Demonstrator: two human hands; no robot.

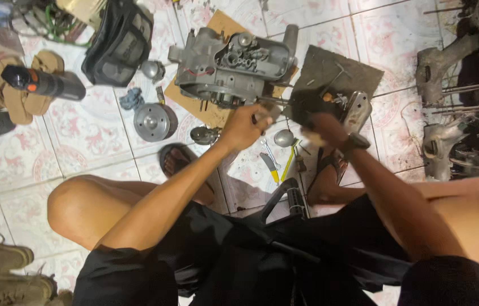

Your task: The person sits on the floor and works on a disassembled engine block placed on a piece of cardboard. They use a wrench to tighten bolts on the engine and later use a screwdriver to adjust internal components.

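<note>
Head view looks straight down at a person seated on a tiled floor [86,141], knees spread, black shorts at the bottom of the frame. Far left lie a pair of tan sandals [21,90] with a black and orange flashlight [44,83] across them. Next comes a black bag [119,42], and below it a round grey metal disc [153,121] beside a small blue-grey part [130,98]. A dark sandal [176,160] sits near the left forearm.

In the middle, a grey engine casing [234,65] rests on a sheet of brown cardboard [202,107], a thin shaft sticking out of its lower right side. The left hand [245,127] is just below the casing, its grip curled tight around a tool handle [266,112] at the shaft's end. Below the hands lie a small round metal cap [283,137], a yellow-handled tool [289,161] and a black footpeg [295,199].

The right hand [321,129], with a dark watch [357,140] on the wrist, is closed on a dark oily part [309,105] that lies over a dark grey mat [336,71]; what exactly the fingers pinch I cannot tell. A shiny metal cover [357,110] sits touching the mat's right edge. Far right stand more bare engine casings [460,113] with long studs.
</note>
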